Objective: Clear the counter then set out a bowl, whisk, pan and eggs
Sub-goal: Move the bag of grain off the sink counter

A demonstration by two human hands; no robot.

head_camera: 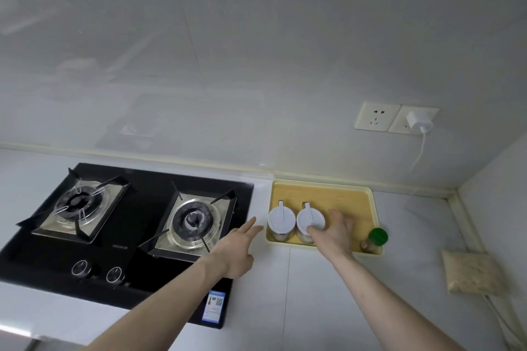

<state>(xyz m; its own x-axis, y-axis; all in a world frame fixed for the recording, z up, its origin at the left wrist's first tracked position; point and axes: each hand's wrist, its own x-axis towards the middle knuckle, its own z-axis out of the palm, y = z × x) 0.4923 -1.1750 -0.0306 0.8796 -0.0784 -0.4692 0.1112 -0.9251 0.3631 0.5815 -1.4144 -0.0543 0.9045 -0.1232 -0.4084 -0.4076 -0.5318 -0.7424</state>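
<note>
We cannot read the hob (137, 225) lettering. We count two white-lidded jars (281, 219) and one green-capped bottle (377, 238) on the yellow tray (328, 194). Our right hand (332, 232) cups the right jar; our left hand (236, 245) hovers spread, holding nothing. Near the tray, the counter (313, 288) lies bare.
</note>
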